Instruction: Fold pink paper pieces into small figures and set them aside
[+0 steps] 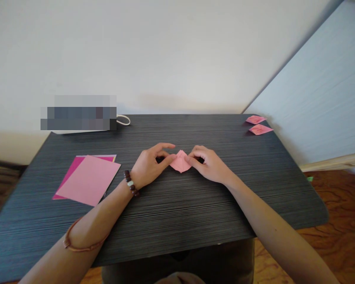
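A small pink folded paper [181, 162] is held just above or on the dark tabletop, in the middle of the view. My left hand [154, 162] pinches its left corner between thumb and fingers, with the index finger stretched over the far side. On the other side, my right hand [207, 162] grips the right corner, thumb on the near face and fingers curled behind. The paper looks roughly diamond-shaped, with a point towards me and a crease down its middle. My fingertips cover its two side corners.
Pink paper sheets [90, 179] lie stacked at the left, over a darker magenta one. Two folded pink paper pieces [259, 129] rest at the far right of the dark table [195, 213]. A blurred-out object [79, 118] with a white loop [124, 119] stands at the back left, near the wall.
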Tool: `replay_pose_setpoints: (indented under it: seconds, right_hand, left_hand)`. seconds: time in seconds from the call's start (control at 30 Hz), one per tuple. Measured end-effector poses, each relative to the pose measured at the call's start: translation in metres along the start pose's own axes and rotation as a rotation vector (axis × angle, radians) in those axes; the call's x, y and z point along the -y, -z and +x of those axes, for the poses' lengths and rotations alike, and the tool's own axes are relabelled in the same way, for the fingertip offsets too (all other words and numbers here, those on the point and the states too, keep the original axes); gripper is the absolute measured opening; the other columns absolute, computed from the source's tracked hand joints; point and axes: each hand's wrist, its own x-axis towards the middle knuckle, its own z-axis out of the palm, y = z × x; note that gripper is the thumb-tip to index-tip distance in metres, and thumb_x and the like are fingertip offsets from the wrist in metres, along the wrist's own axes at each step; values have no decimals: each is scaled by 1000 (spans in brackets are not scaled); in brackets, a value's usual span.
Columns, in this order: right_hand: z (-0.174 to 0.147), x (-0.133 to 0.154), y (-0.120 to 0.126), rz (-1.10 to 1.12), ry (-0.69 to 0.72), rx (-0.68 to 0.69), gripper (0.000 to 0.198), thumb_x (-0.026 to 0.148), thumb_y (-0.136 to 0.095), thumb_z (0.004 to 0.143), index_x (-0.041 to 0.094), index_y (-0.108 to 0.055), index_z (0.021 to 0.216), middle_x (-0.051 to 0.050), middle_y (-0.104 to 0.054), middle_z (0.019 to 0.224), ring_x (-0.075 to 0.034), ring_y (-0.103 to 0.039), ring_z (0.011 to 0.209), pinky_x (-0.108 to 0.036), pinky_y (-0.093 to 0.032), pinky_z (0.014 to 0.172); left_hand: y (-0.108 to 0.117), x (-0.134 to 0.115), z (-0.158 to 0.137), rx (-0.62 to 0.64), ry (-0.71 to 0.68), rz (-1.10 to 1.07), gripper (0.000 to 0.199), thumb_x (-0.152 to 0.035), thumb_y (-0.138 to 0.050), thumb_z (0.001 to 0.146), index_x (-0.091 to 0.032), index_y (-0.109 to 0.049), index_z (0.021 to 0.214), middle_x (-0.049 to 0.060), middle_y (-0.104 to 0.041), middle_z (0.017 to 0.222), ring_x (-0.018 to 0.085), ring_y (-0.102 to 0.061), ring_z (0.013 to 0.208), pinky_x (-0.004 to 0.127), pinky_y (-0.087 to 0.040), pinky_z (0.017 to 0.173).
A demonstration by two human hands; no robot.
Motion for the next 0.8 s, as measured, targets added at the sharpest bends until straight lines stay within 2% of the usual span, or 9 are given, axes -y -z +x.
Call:
replay_pose_setpoints:
  seconds: [0.1,0.2,0.3,0.4,0.47,0.63,0.8]
  right_hand:
    - [0,1,-2,-82,-27,-12,22,24,-50,87,17,-61,70,-2,-55,76,-14,-50,76,-30,-38,75]
    - [-1,2,-6,-153,-48,-20,21,27,-50,87,18,-62,72,-3,-55,80,-15,-50,80,-33,-38,79]
    - [-2,2,-9,-168,-42,-53,17,32,-53,86,19,-63,80,-4,-54,88,-17,-50,87,-34,-38,81]
    - [-1,-2,-11,-145,-29,-69,14,33,-57,84,20,-61,88,-4,-53,93,-18,-50,92,-33,-38,82]
    - [-1,-5,-11,-142,-18,-58,14,34,-58,83,20,-61,87,-4,-54,93,-18,-50,90,-33,-38,81]
    - [1,-11,-7,-115,52,-36,17,36,-59,83,20,-59,82,-1,-59,81,-15,-49,77,-29,-37,73]
    - [2,-15,-1,-55,139,7,18,38,-60,82,20,-62,84,0,-62,78,-14,-50,74,-28,-37,72]
  left_hand:
    - [1,0,1,39,-4,12,41,-42,-58,80,-21,-54,115,-3,-71,78,15,-64,75,29,-45,76]
    - [1,-1,1,64,-4,83,41,-41,-61,78,-22,-54,113,-4,-70,77,15,-63,76,30,-43,79]
    - [0,0,2,44,-48,191,34,-39,-63,77,-23,-59,107,-4,-68,78,15,-61,77,32,-40,79]
    - [-1,5,3,6,-129,271,22,-39,-63,77,-22,-65,92,-1,-67,80,17,-57,79,32,-40,75]
    - [-1,8,4,14,-170,277,18,-37,-62,78,-23,-67,87,-2,-67,79,17,-56,78,32,-40,74]
    - [3,12,5,37,-254,265,17,-34,-59,82,-23,-67,91,-2,-68,79,15,-56,77,31,-42,77]
    - [6,12,5,58,-261,235,16,-29,-60,81,-23,-68,93,-1,-69,85,16,-58,82,30,-43,79]
